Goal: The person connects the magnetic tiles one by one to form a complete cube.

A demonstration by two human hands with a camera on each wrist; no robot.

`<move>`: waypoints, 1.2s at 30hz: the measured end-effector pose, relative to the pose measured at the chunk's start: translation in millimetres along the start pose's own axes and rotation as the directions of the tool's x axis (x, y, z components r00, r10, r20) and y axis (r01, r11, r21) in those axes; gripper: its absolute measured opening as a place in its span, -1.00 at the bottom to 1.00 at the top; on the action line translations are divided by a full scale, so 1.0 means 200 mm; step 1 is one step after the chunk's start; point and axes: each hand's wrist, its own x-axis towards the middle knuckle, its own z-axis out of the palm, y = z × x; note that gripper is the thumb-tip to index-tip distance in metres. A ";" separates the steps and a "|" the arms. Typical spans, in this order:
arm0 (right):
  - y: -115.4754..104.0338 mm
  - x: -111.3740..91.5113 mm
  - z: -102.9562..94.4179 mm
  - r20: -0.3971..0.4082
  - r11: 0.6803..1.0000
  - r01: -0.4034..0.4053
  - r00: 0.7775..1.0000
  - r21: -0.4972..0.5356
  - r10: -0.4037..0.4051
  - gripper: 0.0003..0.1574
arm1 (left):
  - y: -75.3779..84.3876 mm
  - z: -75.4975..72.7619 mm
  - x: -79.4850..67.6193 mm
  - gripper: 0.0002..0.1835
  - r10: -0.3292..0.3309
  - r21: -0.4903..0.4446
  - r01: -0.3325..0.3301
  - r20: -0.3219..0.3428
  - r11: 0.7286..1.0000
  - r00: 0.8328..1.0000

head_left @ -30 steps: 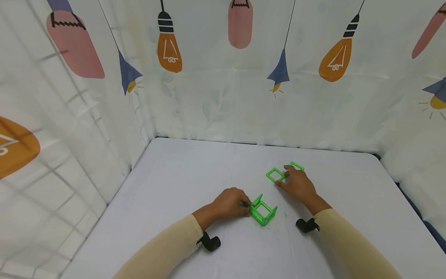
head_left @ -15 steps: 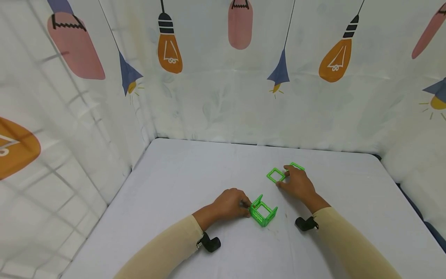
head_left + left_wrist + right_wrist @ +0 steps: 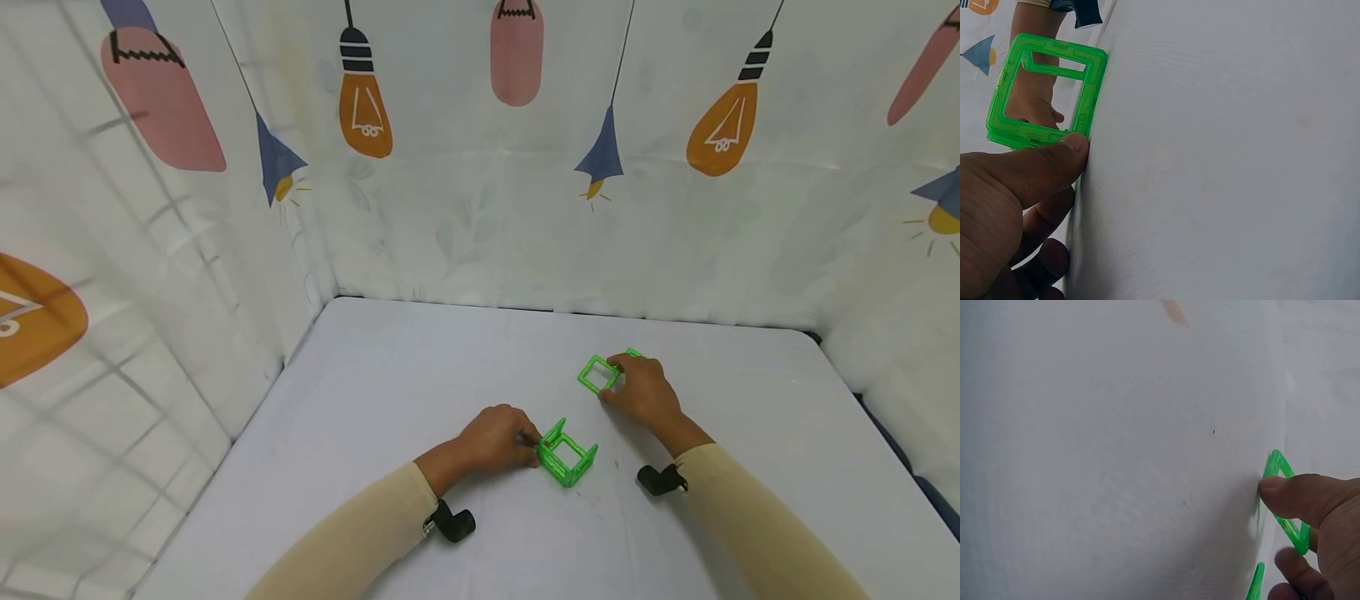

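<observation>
In the head view, my left hand [image 3: 495, 437] holds the left side of a green magnetic-tile structure [image 3: 567, 478], with a flat base and raised square sides. Its thumb presses the lower edge of a see-through square side [image 3: 1088, 94] in the left wrist view. Farther back and to the right, my right hand [image 3: 645, 393] pinches a single green square magnetic tile [image 3: 587, 367] between thumb and fingers. That tile [image 3: 1274, 464] stands tilted in the right wrist view. Behind the right hand, another green tile [image 3: 633, 352] is mostly hidden.
A white cloth covers the table [image 3: 420, 358]. White curtains [image 3: 465, 208] printed with lamps and bulbs close in the back and sides. Both beige sleeves carry small black wrist cameras [image 3: 454, 525].
The right fingers have closed on the near tile, which has shifted slightly right and tipped up. The far tile is now more covered by the hand. My left hand and the structure stay put.
</observation>
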 end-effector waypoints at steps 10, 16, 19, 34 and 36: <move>0.01 -0.03 -0.02 -0.007 0.999 0.040 0.999 0.035 -0.039 -0.40 | 0.01 0.00 0.00 -0.73 -0.002 -0.010 0.002 0.001 1.000 1.000; 0.00 -0.06 -0.04 -0.052 0.997 0.069 0.996 0.034 -0.067 -0.55 | 0.01 -0.01 0.00 -0.73 -0.008 -0.012 0.008 0.007 1.000 1.000; 0.00 -0.08 -0.04 -0.073 0.996 0.083 0.994 0.036 -0.080 -0.58 | 0.01 -0.01 0.00 -0.73 -0.007 -0.008 0.007 0.007 1.000 1.000; -0.06 -0.22 -0.08 -0.121 0.990 0.138 0.984 0.040 -0.133 -0.63 | 0.00 -0.01 0.00 -0.73 -0.011 -0.015 0.011 0.015 1.000 1.000; -0.07 -0.24 -0.09 -0.122 0.989 0.143 0.983 0.039 -0.138 -0.63 | 0.00 -0.01 0.00 -0.73 -0.011 -0.014 0.011 0.017 1.000 1.000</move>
